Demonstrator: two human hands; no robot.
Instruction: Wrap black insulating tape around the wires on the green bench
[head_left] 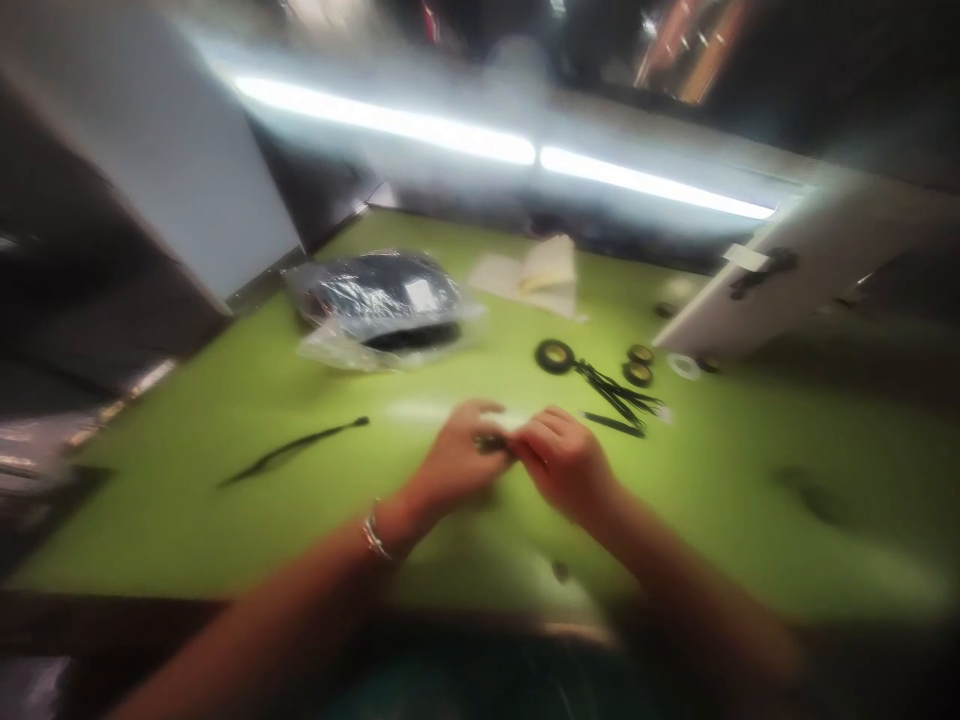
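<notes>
My left hand, with a silvery bracelet at the wrist, is curled around a small dark piece above the green tabletop. Blur and the fingers hide most of that piece, so its kind does not show. My right hand meets the left one, its thumb and fingertips pinched together at the piece's right end. Just beyond the right hand lie several thin black strips. To the left of my hands, one long black strip rests by itself.
A dark item in a clear plastic bag lies at the back left, beside some paper. Black tape rolls and a white ring sit at the right. White panels flank the table under a bright lamp.
</notes>
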